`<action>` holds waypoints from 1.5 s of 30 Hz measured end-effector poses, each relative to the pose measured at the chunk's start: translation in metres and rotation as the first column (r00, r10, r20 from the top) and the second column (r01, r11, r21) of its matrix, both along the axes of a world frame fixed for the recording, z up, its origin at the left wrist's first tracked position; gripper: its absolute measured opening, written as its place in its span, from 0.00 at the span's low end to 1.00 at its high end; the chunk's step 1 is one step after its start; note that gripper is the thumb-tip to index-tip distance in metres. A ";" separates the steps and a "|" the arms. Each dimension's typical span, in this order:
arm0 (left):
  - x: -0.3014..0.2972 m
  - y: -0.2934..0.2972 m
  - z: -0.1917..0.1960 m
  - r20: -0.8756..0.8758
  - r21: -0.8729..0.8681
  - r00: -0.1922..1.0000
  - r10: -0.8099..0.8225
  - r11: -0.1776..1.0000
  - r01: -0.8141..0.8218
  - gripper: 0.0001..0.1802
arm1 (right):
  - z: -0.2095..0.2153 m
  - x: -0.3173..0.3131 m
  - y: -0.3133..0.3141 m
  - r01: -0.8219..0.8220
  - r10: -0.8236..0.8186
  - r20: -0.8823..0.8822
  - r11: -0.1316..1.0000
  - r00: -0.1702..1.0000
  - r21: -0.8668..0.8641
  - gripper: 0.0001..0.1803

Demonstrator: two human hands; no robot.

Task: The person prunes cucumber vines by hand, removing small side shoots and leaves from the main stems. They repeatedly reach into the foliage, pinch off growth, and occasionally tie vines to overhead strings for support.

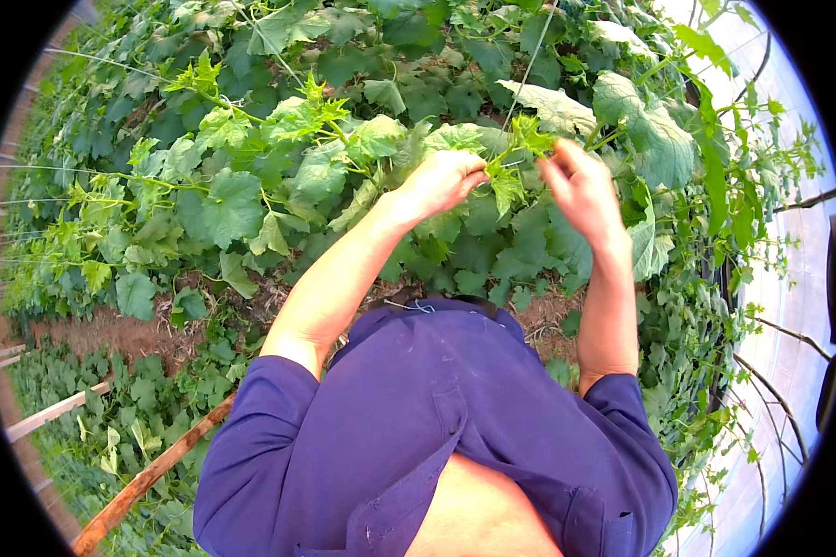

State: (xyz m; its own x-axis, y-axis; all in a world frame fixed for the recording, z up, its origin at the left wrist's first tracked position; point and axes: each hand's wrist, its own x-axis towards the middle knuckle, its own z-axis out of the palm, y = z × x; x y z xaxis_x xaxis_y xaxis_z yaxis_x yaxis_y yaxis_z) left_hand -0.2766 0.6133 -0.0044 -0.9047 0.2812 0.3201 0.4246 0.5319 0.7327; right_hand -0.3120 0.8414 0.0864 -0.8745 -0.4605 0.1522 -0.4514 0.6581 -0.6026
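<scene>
A bright green vine shoot [531, 137] with young, jagged leaves stands between my two hands. My left hand [444, 182] is closed, thumb and fingers pinched on the shoot's stem just left of its tip. On the other side, my right hand [585, 190] has its fingers bent together close beside the young leaves. Whatever those fingertips hold, if anything, is too small to make out. A thin pale string [534, 60] runs down from above to the shoot. Below the hands hang broad, lobed leaves [506, 251] of the same planting.
Dense leafy vines [232, 209] fill the far side, with more thin strings [265, 37] among them. Pale plastic sheeting [762, 269] with dark curved rods lies along the right. A wooden pole [153, 473] slants at lower left, near bare brown soil [102, 334].
</scene>
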 end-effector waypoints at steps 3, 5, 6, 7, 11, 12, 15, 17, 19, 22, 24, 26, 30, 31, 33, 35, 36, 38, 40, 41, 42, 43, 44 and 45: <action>-0.002 0.001 0.000 0.066 -0.013 0.998 -0.022 1.000 0.023 0.06 | 0.066 0.004 -0.028 -0.111 0.141 0.025 0.870 0.990 -0.480 0.28; -0.001 -0.001 0.003 0.124 -0.002 0.992 -0.008 1.000 0.008 0.06 | 0.083 0.004 -0.043 -0.307 0.431 0.181 0.827 0.884 -0.472 0.27; -0.002 -0.004 -0.002 0.229 0.025 0.973 -0.010 1.000 0.005 0.06 | 0.081 0.000 -0.045 -0.388 0.537 0.230 0.789 0.812 -0.476 0.22; -0.002 -0.004 0.001 0.282 0.127 0.959 -0.027 0.992 -0.009 0.07 | 0.074 -0.003 -0.041 -0.335 0.506 0.279 0.807 0.816 -0.486 0.15; -0.001 -0.011 -0.001 0.249 0.350 0.963 -0.098 0.937 0.005 0.14 | 0.024 -0.028 -0.013 0.034 0.269 0.468 0.840 0.842 -0.542 0.11; 0.001 -0.013 0.000 0.151 0.341 0.983 -0.109 0.939 0.052 0.14 | 0.011 -0.037 -0.014 0.066 0.278 0.495 0.818 0.823 -0.571 0.11; -0.007 -0.018 0.008 -0.006 0.135 0.986 -0.168 0.977 0.167 0.15 | 0.018 -0.057 -0.028 0.000 0.218 0.522 0.922 0.824 -0.386 0.08; -0.017 -0.019 0.025 -0.058 -0.072 0.971 -0.232 0.971 0.228 0.15 | 0.020 -0.092 -0.028 -0.090 0.343 0.487 0.878 0.803 -0.470 0.08; -0.015 -0.018 0.048 -0.061 -0.201 0.971 -0.231 0.956 0.214 0.11 | 0.074 -0.096 -0.051 -0.132 0.201 0.432 0.974 0.879 -0.184 0.11; -0.027 -0.020 0.055 0.060 -0.296 0.973 -0.223 0.927 0.230 0.11 | 0.114 -0.076 -0.072 -0.329 0.330 0.085 0.944 0.940 -0.020 0.10; -0.031 -0.022 0.060 0.154 -0.279 0.978 -0.137 0.944 0.176 0.13 | 0.113 -0.048 -0.074 -0.463 0.484 -0.193 0.874 0.854 0.146 0.09; -0.037 -0.026 0.054 0.306 -0.073 0.947 -0.100 0.989 0.128 0.17 | 0.095 -0.023 -0.067 -0.429 0.476 -0.291 0.878 0.830 0.213 0.08; -0.042 -0.030 0.010 0.346 -0.009 0.937 -0.039 0.999 0.045 0.15 | 0.044 -0.023 -0.044 -0.211 0.178 -0.178 0.960 0.968 -0.186 0.10; -0.044 -0.033 0.003 0.352 -0.033 0.936 -0.004 0.999 0.017 0.14 | 0.034 -0.023 -0.042 -0.124 0.112 -0.058 0.950 0.992 -0.288 0.11; -0.041 -0.037 -0.010 0.205 -0.017 0.978 0.028 1.000 -0.025 0.14 | 0.006 -0.015 -0.032 -0.080 0.130 0.112 0.925 0.985 -0.371 0.12; -0.044 -0.043 -0.018 0.075 -0.162 0.996 0.038 0.986 -0.025 0.15 | -0.043 -0.020 -0.027 -0.039 0.098 0.298 0.980 0.949 -0.197 0.13; -0.045 -0.047 -0.022 -0.024 -0.125 1.000 -0.012 0.992 0.009 0.14 | -0.072 -0.021 -0.028 -0.055 0.104 0.282 0.983 0.954 -0.175 0.14; -0.048 -0.048 -0.013 -0.201 -0.234 0.975 -0.094 0.971 0.045 0.13 | -0.118 -0.029 -0.037 -0.063 0.093 0.209 0.988 0.973 -0.143 0.17; -0.055 -0.048 -0.019 -0.282 -0.324 0.949 -0.142 0.945 0.045 0.13 | -0.148 -0.033 -0.055 -0.033 0.055 0.139 0.987 0.989 -0.158 0.18; -0.059 -0.050 -0.022 -0.322 -0.369 0.932 -0.164 0.929 0.036 0.14 | -0.157 -0.035 -0.064 0.012 0.013 0.149 0.986 0.989 -0.168 0.18; -0.056 -0.047 -0.018 -0.142 -0.168 0.984 -0.107 0.982 0.083 0.14 | -0.161 -0.037 -0.071 0.025 0.002 0.131 0.979 0.991 -0.202 0.16; -0.058 -0.048 -0.023 -0.161 -0.168 0.979 -0.121 0.981 0.094 0.13 | -0.166 -0.042 -0.076 0.036 -0.009 0.114 0.971 0.993 -0.237 0.14; -0.062 -0.051 -0.028 -0.180 -0.169 0.975 -0.134 0.980 0.104 0.13 | -0.172 -0.047 -0.079 0.009 0.009 0.090 0.981 0.996 -0.194 0.13; -0.062 -0.047 -0.022 -0.202 -0.160 0.968 -0.148 0.980 0.116 0.13 | -0.178 -0.052 -0.077 -0.016 0.025 0.065 0.990 0.998 -0.139 0.12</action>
